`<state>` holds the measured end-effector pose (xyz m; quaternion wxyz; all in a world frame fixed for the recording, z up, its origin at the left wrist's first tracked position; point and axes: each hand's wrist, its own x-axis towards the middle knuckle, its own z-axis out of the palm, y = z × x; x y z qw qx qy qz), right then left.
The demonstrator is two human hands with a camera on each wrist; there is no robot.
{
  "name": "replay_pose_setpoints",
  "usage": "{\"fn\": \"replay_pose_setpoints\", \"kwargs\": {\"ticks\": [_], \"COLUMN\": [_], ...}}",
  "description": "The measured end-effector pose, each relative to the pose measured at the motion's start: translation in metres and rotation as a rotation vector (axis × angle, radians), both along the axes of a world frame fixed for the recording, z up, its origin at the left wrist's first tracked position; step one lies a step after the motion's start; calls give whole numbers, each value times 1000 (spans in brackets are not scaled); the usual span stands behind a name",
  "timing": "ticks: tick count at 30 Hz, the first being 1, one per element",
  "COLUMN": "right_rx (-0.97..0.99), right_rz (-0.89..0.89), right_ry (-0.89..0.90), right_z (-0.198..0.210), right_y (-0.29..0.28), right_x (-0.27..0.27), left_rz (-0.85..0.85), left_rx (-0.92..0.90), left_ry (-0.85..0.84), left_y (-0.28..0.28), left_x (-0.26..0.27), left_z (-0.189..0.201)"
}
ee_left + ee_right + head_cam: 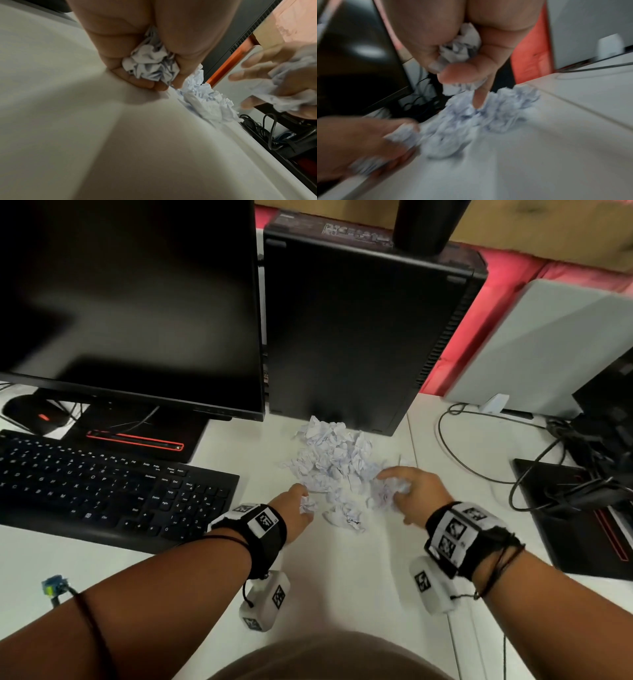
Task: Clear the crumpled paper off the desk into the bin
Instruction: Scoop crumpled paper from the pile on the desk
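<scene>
The heap of crumpled paper (334, 460) lies on the white table (359, 577) straight ahead of both hands, its far edge against the foot of the black computer tower (349, 330) and its near edge between the two wrists. The left hand (294, 508) sits at the heap's near left corner with its fingers (142, 82) curled round one small wad (150, 67); the rest of the heap lies just beyond and to the right of those fingertips. The right hand (416, 491) is at the near right corner, its fingers curled on another wad (462, 46), with one finger reaching down into the loose pieces. A stray ball (344, 517) lies between the hands, a little nearer the left one. No bin shows in any view, so I cannot tell which way the paper must be carried; both hands look equally placed to gather more first.
</scene>
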<state>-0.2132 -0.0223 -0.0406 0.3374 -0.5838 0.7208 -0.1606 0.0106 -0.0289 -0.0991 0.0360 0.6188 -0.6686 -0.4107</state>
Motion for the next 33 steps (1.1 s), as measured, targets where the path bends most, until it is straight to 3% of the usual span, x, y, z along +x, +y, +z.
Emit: {"fn": "replay_pose_setpoints", "kwargs": {"ticks": [3,8,17,23,29,33], "right_rx": [-3,186,146,54,223,252], "right_rz": [-98,176,145,-46,247,178], "right_ry": [181,469,345,375,470,509], "right_z": [1,-20,-34,-25,-41,-48], "right_y": [-22,-31,-17,-39,-48,-47], "right_x": [-20,-31,-19,-38,-51,-51], "left_rz": [-8,-8,9,18,5,-50], "left_rx": [18,12,31,33,16,25], "left_ry": [-16,-23,-73,-82,-60,-34], "left_y": [-3,-3,-3,-2,1,-3], "left_x": [-1,-2,-3,-5,-4,-6], "left_z": [0,3,0,1,0,-5]}}
